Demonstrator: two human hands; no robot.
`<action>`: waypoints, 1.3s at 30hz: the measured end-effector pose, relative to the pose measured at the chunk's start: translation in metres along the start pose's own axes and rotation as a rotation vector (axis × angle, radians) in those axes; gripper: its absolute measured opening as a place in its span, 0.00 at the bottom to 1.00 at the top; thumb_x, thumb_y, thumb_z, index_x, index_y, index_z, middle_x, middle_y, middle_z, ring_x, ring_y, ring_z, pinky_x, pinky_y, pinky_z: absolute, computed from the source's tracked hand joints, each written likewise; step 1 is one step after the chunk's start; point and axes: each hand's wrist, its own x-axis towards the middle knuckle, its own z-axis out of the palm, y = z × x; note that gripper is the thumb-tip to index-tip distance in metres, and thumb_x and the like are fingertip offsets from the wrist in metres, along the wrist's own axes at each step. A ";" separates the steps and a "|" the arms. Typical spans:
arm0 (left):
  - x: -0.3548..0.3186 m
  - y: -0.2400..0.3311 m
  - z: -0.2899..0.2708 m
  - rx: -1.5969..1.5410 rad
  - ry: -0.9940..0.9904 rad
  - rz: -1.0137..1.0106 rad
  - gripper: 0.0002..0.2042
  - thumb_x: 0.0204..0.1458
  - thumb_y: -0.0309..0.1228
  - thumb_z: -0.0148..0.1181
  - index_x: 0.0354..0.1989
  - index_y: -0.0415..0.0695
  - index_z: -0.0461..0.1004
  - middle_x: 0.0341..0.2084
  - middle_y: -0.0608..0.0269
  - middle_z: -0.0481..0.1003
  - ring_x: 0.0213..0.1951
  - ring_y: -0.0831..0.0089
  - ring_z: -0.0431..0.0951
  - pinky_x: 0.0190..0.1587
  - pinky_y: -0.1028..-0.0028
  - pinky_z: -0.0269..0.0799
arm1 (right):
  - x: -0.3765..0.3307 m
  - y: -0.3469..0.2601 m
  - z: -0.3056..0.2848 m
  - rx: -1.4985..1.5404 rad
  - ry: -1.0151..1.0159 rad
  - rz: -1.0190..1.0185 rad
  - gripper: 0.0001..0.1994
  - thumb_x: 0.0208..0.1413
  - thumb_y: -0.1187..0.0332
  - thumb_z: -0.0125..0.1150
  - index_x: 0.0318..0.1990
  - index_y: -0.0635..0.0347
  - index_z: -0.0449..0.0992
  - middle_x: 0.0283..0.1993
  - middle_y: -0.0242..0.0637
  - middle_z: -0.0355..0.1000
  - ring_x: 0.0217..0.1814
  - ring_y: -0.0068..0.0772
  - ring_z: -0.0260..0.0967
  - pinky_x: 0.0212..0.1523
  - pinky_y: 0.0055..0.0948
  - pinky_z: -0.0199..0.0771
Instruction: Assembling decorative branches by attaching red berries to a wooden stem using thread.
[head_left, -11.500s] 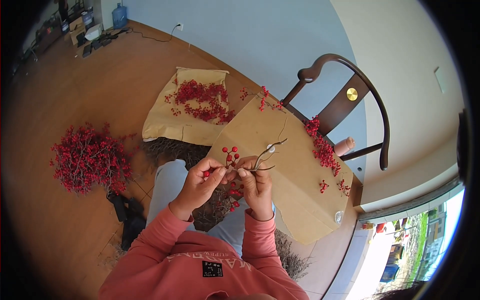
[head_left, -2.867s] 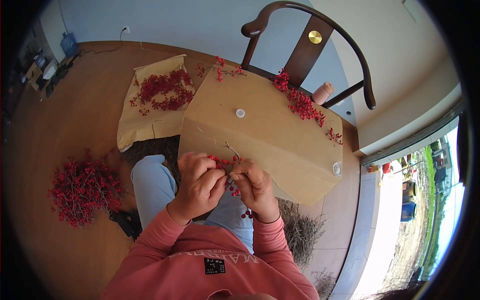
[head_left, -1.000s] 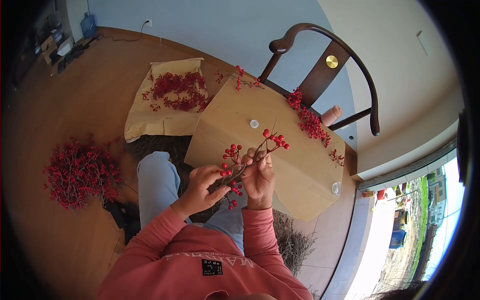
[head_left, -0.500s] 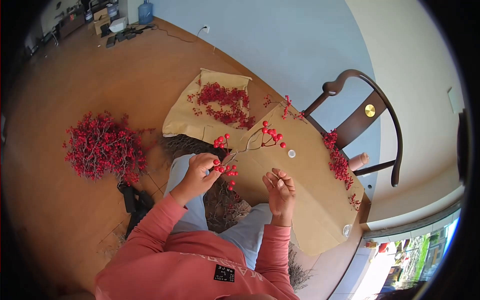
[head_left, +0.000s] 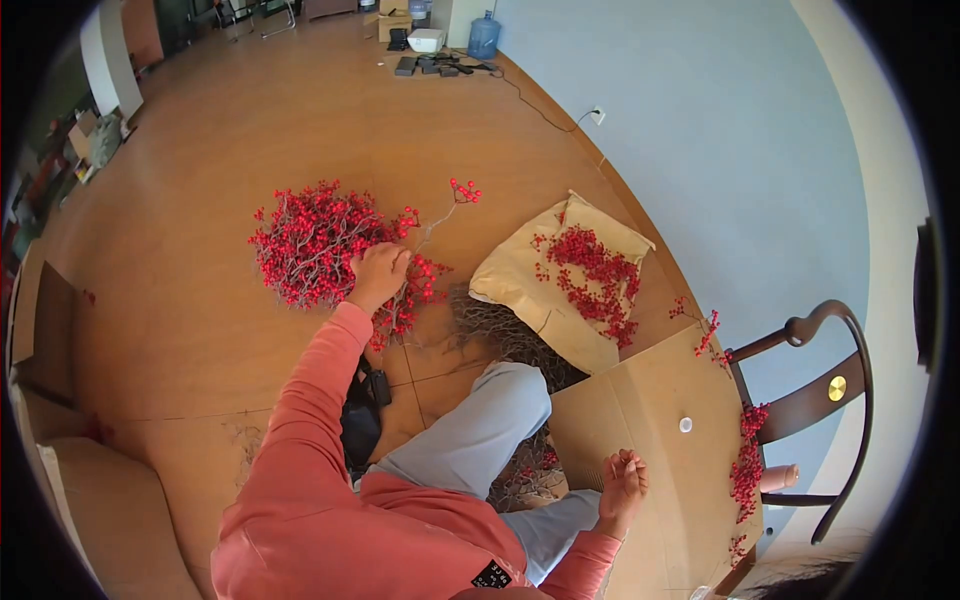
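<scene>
Left hand [head_left: 378,274] stretched far left, fingers closed on a berry sprig [head_left: 440,215] over the floor's red berry pile [head_left: 315,245]. Right hand [head_left: 622,478] resting loosely curled, empty, on the cardboard table [head_left: 650,400].

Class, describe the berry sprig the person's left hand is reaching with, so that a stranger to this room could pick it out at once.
Start at the big heap of red berry branches on the wooden floor. The left hand rests on its right edge. From there a thin sprig rises toward the wall, alone above the heap, with a small red cluster at its tip.
</scene>
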 end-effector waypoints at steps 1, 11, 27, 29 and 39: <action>0.005 -0.027 0.003 0.186 0.063 -0.118 0.14 0.56 0.39 0.47 0.36 0.43 0.75 0.34 0.59 0.77 0.38 0.58 0.75 0.45 0.51 0.63 | 0.001 0.004 -0.001 -0.021 0.028 0.014 0.06 0.58 0.72 0.55 0.42 0.59 0.72 0.44 0.38 0.72 0.40 0.30 0.71 0.47 0.30 0.72; -0.201 -0.114 0.084 0.086 -0.528 -0.535 0.17 0.53 0.46 0.45 0.41 0.53 0.77 0.40 0.65 0.77 0.42 0.54 0.74 0.42 0.53 0.63 | -0.015 0.041 -0.035 -0.143 0.152 0.166 0.06 0.58 0.73 0.53 0.41 0.59 0.73 0.40 0.36 0.73 0.36 0.27 0.71 0.40 0.25 0.72; -0.132 0.111 0.005 -1.058 -0.369 -0.344 0.22 0.63 0.43 0.45 0.50 0.33 0.71 0.44 0.52 0.75 0.45 0.68 0.75 0.50 0.75 0.70 | -0.045 0.014 -0.017 -0.354 0.217 0.182 0.07 0.57 0.74 0.53 0.42 0.62 0.74 0.38 0.34 0.72 0.31 0.24 0.69 0.37 0.21 0.71; -0.130 0.155 0.003 -1.133 -0.444 -0.107 0.21 0.64 0.41 0.43 0.50 0.33 0.70 0.43 0.52 0.74 0.46 0.68 0.75 0.51 0.74 0.70 | -0.045 0.005 -0.016 -0.513 0.151 0.162 0.08 0.57 0.74 0.53 0.42 0.63 0.74 0.36 0.34 0.72 0.31 0.23 0.68 0.37 0.20 0.71; -0.280 0.183 0.214 -0.500 -1.171 0.220 0.10 0.53 0.33 0.49 0.31 0.41 0.75 0.32 0.56 0.77 0.29 0.55 0.74 0.32 0.63 0.70 | -0.003 0.008 -0.082 -0.791 0.021 0.263 0.07 0.54 0.76 0.55 0.40 0.66 0.74 0.32 0.34 0.73 0.31 0.22 0.66 0.34 0.17 0.67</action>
